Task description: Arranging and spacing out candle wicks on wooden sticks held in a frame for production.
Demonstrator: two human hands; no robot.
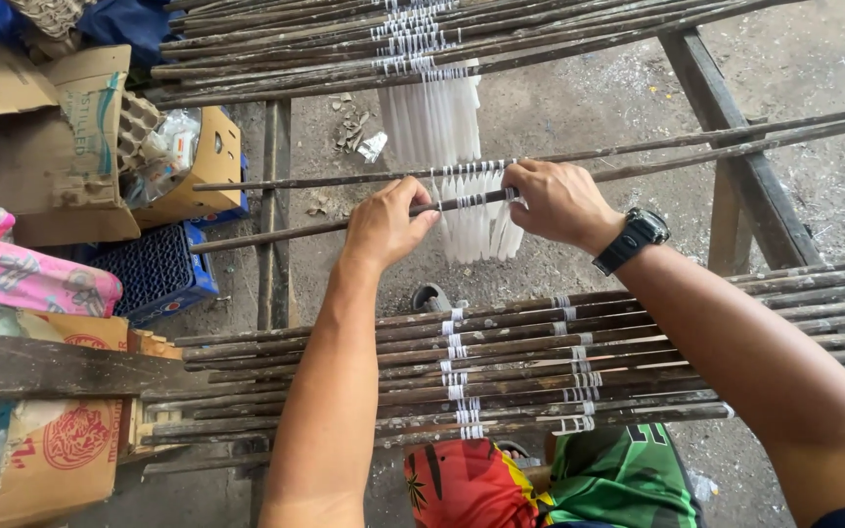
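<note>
Both hands closed on one thin stick (344, 223) of hanging white candles (476, 220): left hand (385, 223), right hand (552, 200). Tilting risks candles sliding, knocking together.

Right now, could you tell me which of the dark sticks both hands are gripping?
The stick nearer the person of the two lying alone across the gap: left hand and right hand close on it, white candles hanging beneath. The others lie untouched.
</note>
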